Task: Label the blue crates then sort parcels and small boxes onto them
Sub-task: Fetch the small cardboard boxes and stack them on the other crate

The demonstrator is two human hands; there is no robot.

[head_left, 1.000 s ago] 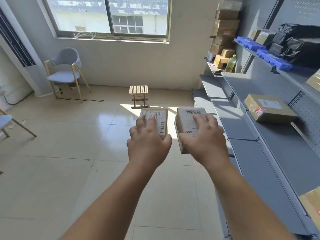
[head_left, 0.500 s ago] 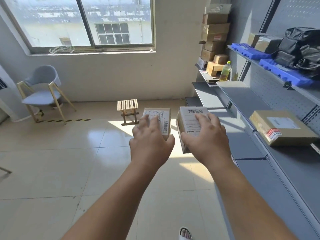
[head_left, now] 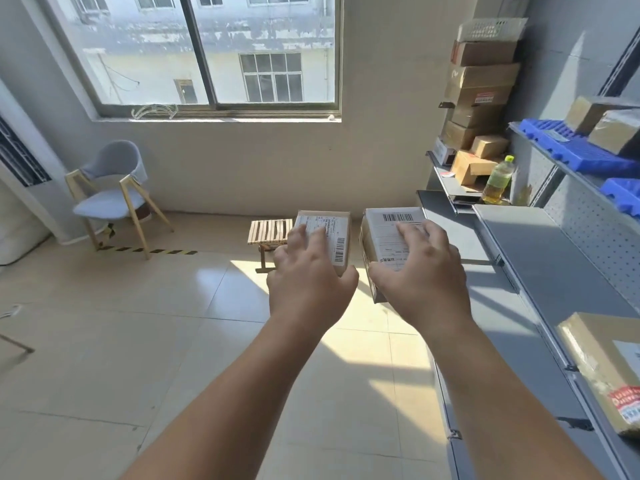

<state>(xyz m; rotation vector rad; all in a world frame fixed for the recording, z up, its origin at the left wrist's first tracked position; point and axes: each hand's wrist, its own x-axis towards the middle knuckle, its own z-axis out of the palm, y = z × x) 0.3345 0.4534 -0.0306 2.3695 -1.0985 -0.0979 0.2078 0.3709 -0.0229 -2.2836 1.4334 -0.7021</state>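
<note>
Left hand (head_left: 308, 285) clasps the left box (head_left: 334, 233), right hand (head_left: 420, 282) the right box (head_left: 386, 233). Blue crates (head_left: 585, 154) sit at two o'clock, nearer the right hand.

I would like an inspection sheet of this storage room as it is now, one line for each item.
Surface: grey shelf, one brown parcel on it near the camera.
Job's things: left box and right box, both labelled, held above the floor; blue crates up on the right, wrapped boxes on them.
Clutter: stacked cartons, a bottle and a white basket at the far end.
Hands: left hand grips the left box; right hand grips the right box.
Cables: pale loops below the window, perhaps wire; cannot tell.
Surroundings: chair, wooden stool, striped tape on the floor.
</note>
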